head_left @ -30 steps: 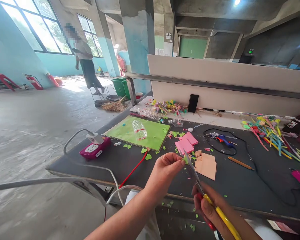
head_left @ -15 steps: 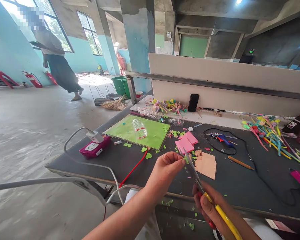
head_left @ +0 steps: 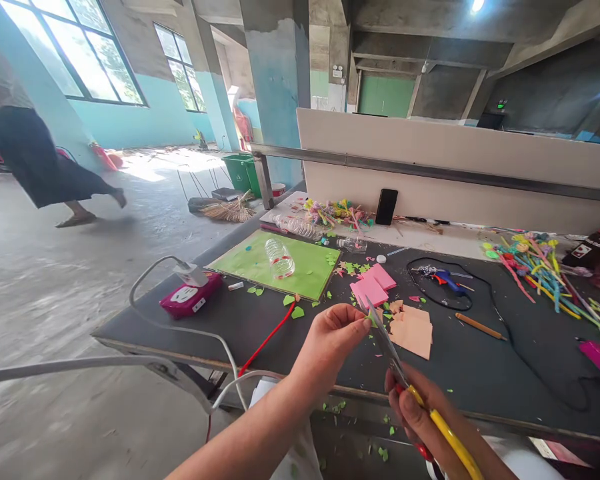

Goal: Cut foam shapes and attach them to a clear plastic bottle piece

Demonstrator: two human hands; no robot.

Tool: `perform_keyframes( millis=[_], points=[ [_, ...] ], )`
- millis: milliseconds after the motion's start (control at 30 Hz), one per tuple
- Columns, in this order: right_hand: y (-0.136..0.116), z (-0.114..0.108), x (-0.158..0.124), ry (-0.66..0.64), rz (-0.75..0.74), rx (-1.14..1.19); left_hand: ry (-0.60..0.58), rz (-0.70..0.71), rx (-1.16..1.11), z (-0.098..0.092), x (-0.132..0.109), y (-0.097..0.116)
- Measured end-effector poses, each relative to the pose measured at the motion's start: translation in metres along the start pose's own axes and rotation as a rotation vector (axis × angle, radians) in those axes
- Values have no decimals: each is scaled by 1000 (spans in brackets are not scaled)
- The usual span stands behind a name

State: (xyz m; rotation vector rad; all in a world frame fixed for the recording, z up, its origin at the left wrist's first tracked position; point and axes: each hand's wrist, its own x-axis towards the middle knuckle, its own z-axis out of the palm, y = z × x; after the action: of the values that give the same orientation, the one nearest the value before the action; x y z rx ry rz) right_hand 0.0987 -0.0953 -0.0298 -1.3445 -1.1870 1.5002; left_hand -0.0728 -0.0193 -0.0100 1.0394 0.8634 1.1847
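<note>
Pinched between the thumb and fingers of my left hand (head_left: 333, 337) is a small piece of green paper (head_left: 372, 320). My right hand (head_left: 425, 413) is wrapped round the handles of a pair of scissors (head_left: 391, 350), one handle yellow and the other red. The narrow blades point up and to the left, close against the green piece. Just beyond the blade tips lie stacked pink paper squares (head_left: 373, 287). Peach paper sheets (head_left: 413, 330) with a torn or cut edge rest to the right of the blades.
A green sheet (head_left: 245, 260) carries a clear plastic bottle (head_left: 280, 259). At left sits a magenta power strip (head_left: 190, 295); a blue glue gun (head_left: 447, 281) with a black cord lies right. A phone (head_left: 387, 206) leans on the white partition. Colourful pipe cleaners (head_left: 545, 267) lie bundled.
The person in the background has walked further left, partly out of view. My hands, the scissors and the green piece have barely moved.
</note>
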Motion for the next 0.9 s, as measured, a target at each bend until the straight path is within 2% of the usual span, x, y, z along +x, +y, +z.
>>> perform_keyframes(
  millis=[233, 467, 600, 733, 833, 900],
  points=[
    [2, 0, 0, 13, 29, -10, 14, 12, -23, 0, 1, -6],
    [10, 3, 4, 54, -29, -31, 21, 14, -51, 4, -2, -5],
    [18, 4, 4, -11, -64, -43, 88, 32, -84, 2, 0, -4],
    [17, -6, 4, -60, -37, -48, 163, 111, -155, -3, 4, -6],
    [10, -12, 4, 8, -16, 27, 166, 117, -192, -3, 2, -10],
    [5, -13, 5, 89, -52, 97, 126, 79, -195, 1, -3, -16]
  ],
)
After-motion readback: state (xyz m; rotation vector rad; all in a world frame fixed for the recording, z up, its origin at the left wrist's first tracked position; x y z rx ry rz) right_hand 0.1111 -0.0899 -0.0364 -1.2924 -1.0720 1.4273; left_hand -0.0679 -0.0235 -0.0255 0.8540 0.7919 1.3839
